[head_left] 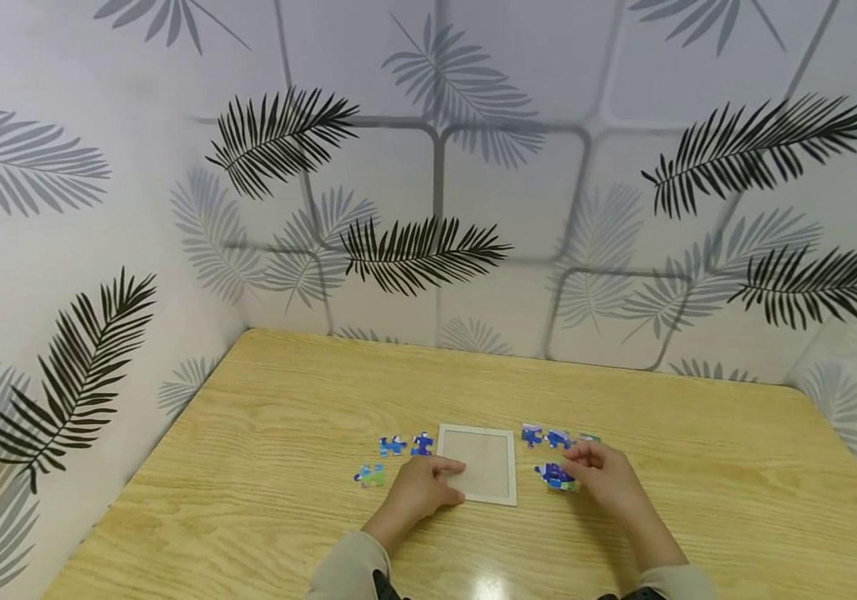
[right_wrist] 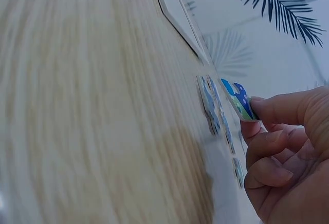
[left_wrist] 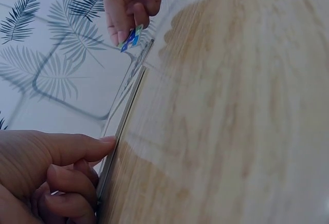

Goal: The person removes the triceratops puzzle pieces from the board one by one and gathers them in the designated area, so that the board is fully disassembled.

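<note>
My left hand (head_left: 423,490) holds the left side of a square, pale puzzle frame (head_left: 512,467) lying on the table. In the left wrist view a fingertip (left_wrist: 107,140) meets the frame's edge, with other fingers curled beside it. To the right of the frame, my right hand (head_left: 604,475) pinches a blue, purple and green jigsaw piece (right_wrist: 239,99) between thumb and fingertips. This piece is raised and tilted above the table. Flat beyond it lie more jigsaw pieces, two of them blue-purple (head_left: 531,434) (head_left: 558,438) and one greenish (head_left: 589,437), partly behind my right hand.
Three jigsaw pieces lie left of the frame: two blue ones (head_left: 392,445) (head_left: 422,443) and a green one (head_left: 371,476) nearer me. The wood-grain table (head_left: 286,392) ends at a wall (head_left: 503,308) with printed leaves at the back and left.
</note>
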Demonstrator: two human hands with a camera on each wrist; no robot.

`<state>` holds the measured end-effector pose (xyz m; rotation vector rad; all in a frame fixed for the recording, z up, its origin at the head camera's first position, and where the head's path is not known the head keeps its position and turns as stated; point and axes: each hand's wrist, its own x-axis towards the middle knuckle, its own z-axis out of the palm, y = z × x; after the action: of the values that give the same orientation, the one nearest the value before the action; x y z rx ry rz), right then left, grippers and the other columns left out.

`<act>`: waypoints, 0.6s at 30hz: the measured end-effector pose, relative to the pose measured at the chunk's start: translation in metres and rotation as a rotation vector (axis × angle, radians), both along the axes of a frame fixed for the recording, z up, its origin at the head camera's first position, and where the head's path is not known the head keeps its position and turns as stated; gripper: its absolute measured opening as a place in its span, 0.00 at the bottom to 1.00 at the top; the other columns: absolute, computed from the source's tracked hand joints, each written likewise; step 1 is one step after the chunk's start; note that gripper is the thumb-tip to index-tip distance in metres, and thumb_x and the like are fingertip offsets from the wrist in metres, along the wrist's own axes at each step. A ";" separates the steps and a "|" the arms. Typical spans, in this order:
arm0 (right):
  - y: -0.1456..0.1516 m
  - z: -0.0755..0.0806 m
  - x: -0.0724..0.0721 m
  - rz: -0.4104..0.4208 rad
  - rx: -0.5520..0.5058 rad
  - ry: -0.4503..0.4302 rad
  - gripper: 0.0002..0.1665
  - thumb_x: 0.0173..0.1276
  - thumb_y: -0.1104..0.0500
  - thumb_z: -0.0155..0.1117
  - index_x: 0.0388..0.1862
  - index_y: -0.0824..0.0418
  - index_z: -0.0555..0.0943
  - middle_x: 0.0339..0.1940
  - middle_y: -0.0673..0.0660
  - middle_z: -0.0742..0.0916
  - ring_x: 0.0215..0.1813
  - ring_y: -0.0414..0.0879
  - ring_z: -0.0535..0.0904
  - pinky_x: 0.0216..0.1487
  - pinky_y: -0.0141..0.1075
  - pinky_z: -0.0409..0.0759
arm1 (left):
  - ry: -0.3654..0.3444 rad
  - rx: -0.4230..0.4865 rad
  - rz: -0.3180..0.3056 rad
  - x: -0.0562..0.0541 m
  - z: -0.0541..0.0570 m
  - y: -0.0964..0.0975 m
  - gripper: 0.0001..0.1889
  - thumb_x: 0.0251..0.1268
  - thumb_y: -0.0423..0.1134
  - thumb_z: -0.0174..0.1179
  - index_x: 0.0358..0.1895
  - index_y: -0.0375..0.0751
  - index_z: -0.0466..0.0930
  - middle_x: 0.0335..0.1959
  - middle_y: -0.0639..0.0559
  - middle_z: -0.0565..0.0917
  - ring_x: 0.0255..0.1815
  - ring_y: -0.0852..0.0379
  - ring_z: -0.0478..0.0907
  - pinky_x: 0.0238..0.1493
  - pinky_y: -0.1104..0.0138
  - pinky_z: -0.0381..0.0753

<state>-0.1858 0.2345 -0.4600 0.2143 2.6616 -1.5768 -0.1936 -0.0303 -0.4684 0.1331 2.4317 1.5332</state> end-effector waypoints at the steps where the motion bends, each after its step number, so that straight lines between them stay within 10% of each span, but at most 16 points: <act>1: 0.003 0.000 0.001 -0.004 0.001 0.001 0.09 0.65 0.65 0.62 0.41 0.70 0.78 0.30 0.53 0.81 0.32 0.43 0.71 0.29 0.31 0.70 | 0.000 -0.002 0.001 0.000 0.000 0.000 0.19 0.44 0.25 0.70 0.45 0.36 0.84 0.13 0.56 0.65 0.13 0.63 0.58 0.16 0.73 0.57; 18: 0.036 -0.004 -0.002 -0.020 0.132 -0.007 0.09 0.63 0.64 0.63 0.39 0.70 0.78 0.30 0.53 0.81 0.32 0.44 0.70 0.29 0.32 0.69 | 0.000 -0.005 0.004 0.001 0.002 -0.001 0.19 0.44 0.25 0.70 0.44 0.36 0.85 0.13 0.56 0.66 0.13 0.63 0.59 0.17 0.72 0.58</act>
<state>-0.1878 0.2702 -0.4644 0.2516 2.7688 -1.4033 -0.1924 -0.0308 -0.4662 0.1273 2.4372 1.5291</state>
